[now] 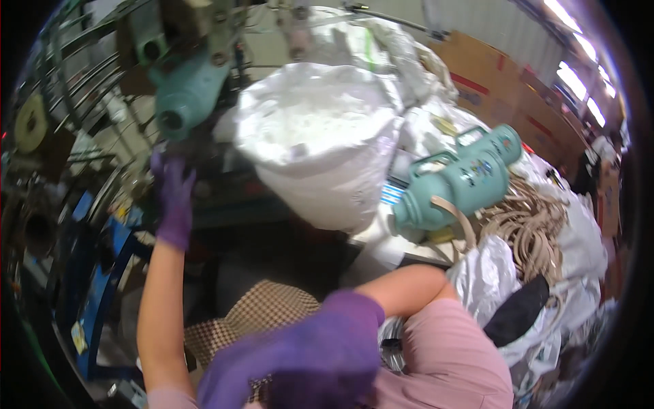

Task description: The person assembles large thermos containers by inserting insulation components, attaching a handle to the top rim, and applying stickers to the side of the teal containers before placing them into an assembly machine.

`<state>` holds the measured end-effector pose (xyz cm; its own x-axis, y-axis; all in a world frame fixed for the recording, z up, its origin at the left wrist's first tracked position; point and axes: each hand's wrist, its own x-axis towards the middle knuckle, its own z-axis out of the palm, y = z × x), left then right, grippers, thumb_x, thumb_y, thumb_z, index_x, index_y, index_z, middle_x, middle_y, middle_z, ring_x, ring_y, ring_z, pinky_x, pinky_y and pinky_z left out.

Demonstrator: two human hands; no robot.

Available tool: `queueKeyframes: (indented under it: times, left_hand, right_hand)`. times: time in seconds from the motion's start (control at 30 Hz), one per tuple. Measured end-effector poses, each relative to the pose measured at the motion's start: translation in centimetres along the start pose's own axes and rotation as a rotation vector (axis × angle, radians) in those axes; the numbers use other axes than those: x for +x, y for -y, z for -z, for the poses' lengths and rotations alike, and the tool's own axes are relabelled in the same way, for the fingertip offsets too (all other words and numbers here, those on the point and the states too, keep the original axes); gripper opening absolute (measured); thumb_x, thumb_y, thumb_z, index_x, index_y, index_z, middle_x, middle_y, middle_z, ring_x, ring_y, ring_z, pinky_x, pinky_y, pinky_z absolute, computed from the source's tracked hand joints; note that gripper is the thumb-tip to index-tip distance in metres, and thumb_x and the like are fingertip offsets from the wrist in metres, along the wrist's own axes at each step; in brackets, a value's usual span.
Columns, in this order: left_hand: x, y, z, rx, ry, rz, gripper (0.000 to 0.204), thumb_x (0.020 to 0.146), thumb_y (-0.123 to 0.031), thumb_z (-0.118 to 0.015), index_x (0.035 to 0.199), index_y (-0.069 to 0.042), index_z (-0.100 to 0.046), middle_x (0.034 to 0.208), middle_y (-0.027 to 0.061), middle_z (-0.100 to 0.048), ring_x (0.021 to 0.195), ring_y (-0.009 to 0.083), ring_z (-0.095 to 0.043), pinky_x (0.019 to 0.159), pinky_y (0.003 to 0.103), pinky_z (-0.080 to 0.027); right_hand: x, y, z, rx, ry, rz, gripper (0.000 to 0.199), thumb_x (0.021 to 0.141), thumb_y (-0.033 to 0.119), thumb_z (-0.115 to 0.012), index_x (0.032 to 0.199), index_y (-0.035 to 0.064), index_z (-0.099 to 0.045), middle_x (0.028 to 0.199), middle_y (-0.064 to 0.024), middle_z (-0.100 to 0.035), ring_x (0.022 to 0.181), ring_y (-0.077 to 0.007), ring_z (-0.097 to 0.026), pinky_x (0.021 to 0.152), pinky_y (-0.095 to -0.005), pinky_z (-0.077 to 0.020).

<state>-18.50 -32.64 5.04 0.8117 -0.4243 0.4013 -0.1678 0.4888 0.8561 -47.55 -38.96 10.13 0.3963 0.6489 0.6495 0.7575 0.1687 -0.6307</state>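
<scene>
My left hand [174,201], in a purple glove, is raised beside the machine at the left, its fingers stretched upward and apart. Just above it, a teal jug-shaped plastic body [184,99] hangs from the machine with its round opening facing down. I see nothing held in that hand. My right hand [300,351], also in a purple glove, is bent in over my lap, low in the view and close to a brown checked cloth [262,310]. Motion smears it, and its fingers cannot be made out.
A white woven sack [327,184] with whitish contents stands ahead. To its right, teal jugs [456,187] lie near a heap of beige curved strips [528,228]. Cardboard boxes [504,82] stand behind. A blue metal frame [102,293] is at left.
</scene>
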Motion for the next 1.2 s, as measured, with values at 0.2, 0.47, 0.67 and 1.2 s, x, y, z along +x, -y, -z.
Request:
queueKeyframes:
  times: [0.2, 0.47, 0.67, 1.2]
  left_hand:
    - [-20.6, 0.9, 8.9, 0.123, -0.07, 0.212, 0.049, 0.104, -0.016, -0.047, 0.15, -0.001, -0.038, 0.148, 0.0156, -0.046, 0.131, 0.0242, -0.05, 0.108, 0.038, -0.045]
    - [-26.4, -0.4, 17.9, 0.515, -0.167, 0.043, 0.052, 0.107, -0.031, -0.04, 0.151, -0.003, -0.035, 0.15, 0.0168, -0.04, 0.138, 0.0283, -0.043, 0.113, 0.038, -0.038]
    - [-27.3, -2.2, 23.1, 0.181, -0.487, 0.12, 0.054, 0.105, -0.038, -0.049, 0.148, -0.006, -0.043, 0.148, 0.0204, -0.044, 0.136, 0.0324, -0.045, 0.115, 0.044, -0.035]
    - [-55.0, -8.6, 19.7, 0.027, -1.334, 0.235, 0.027, 0.099, -0.017, -0.059, 0.122, -0.002, -0.06, 0.109, 0.0114, -0.065, 0.097, 0.0207, -0.064, 0.088, 0.034, -0.054]
  right_hand:
    - [-16.7, 12.3, 14.0, -0.95, -0.592, -1.013, 0.047, 0.082, 0.004, -0.074, 0.128, 0.0044, -0.062, 0.128, -0.0151, -0.064, 0.118, -0.0274, -0.061, 0.103, -0.0392, -0.0474]
    - [-44.5, 26.4, 15.8, -0.788, -1.641, -1.284, 0.029, 0.091, 0.03, -0.074, 0.101, 0.0026, -0.075, 0.087, 0.0001, -0.068, 0.077, -0.0137, -0.059, 0.074, -0.0318, -0.0515]
    - [-44.7, 37.6, 14.1, -1.937, -1.284, -1.053, 0.022, 0.098, 0.012, -0.056, 0.106, 0.0, -0.072, 0.098, -0.0072, -0.073, 0.088, -0.0221, -0.067, 0.081, -0.0358, -0.0532]
    - [-4.9, -1.3, 2.7, -0.549, 0.508, -0.727, 0.035, 0.087, 0.022, -0.069, 0.114, 0.0002, -0.068, 0.103, -0.0126, -0.071, 0.097, -0.0337, -0.065, 0.095, -0.0438, -0.0472]
